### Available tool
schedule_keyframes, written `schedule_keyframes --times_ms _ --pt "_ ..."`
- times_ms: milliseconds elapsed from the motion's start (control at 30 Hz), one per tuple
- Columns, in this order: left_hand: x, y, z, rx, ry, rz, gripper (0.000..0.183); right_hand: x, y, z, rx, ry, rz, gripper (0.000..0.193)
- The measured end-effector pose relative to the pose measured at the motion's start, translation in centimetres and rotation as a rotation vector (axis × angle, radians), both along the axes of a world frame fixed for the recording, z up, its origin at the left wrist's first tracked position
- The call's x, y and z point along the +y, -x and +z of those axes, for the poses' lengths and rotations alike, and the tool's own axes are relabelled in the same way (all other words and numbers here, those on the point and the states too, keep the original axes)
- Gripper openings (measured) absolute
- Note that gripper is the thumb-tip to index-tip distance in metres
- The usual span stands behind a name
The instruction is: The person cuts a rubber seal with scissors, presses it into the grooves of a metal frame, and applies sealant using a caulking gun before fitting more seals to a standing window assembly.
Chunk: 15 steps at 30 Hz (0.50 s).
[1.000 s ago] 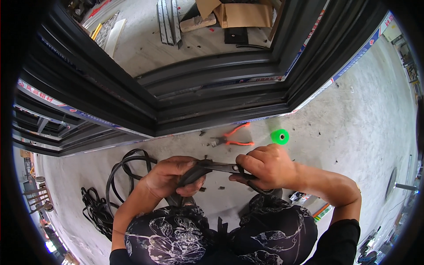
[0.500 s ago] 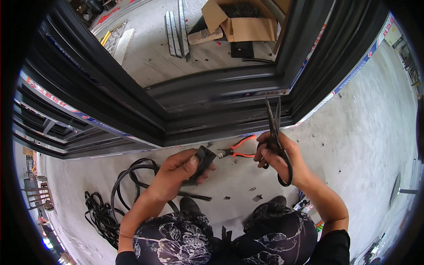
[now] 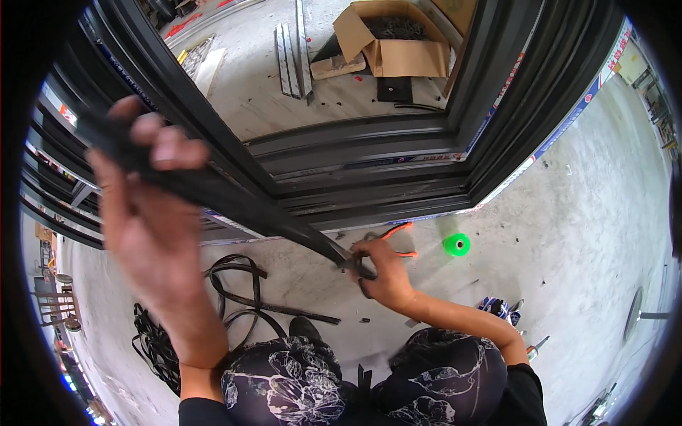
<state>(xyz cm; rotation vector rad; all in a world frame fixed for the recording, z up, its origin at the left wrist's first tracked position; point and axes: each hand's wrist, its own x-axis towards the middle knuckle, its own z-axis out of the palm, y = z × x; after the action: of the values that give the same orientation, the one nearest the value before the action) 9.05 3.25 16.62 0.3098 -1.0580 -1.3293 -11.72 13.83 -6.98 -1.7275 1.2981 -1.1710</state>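
My left hand (image 3: pixel 153 206) is raised at the left, blurred by motion, fingers curled around one end of a black strip (image 3: pixel 249 206) that looks like rubber seal. Slanting down to the right, the strip runs taut in front of the dark window frame (image 3: pixel 369 153). At its lower end is my right hand (image 3: pixel 386 277), closed around black-handled scissors (image 3: pixel 366 272). The blades are hard to make out there, and I cannot tell whether those fingers also pinch the strip. Pliers with orange handles (image 3: pixel 398 229) lie on the floor, partly behind my right hand.
A green spool (image 3: pixel 457 245) stands on the concrete right of the pliers. Coiled black strips (image 3: pixel 241 284) lie at the lower left. Beyond the frame are an open cardboard box (image 3: pixel 412 58) and metal bars (image 3: pixel 290 60).
My left hand has swung up and left, and the strip now stretches between my hands. My right hand has moved left and down with the scissors, uncovering the green spool.
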Motion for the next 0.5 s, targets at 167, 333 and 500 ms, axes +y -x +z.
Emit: schedule_keyframes --times_ms 167,333,500 --pt "3.3 -13.9 1.8 0.169 -0.043 0.142 0.035 -0.4 0.9 -0.9 0.085 -0.14 -0.052 0.044" --pt "6.8 -27.5 -11.8 0.159 -0.497 0.48 0.03 2.2 2.3 -4.6 0.398 -0.09 0.132 0.035" --pt "15.9 -44.0 -25.5 0.372 -0.916 0.804 0.03 3.3 0.6 -7.1 0.312 -0.334 0.375 0.035"
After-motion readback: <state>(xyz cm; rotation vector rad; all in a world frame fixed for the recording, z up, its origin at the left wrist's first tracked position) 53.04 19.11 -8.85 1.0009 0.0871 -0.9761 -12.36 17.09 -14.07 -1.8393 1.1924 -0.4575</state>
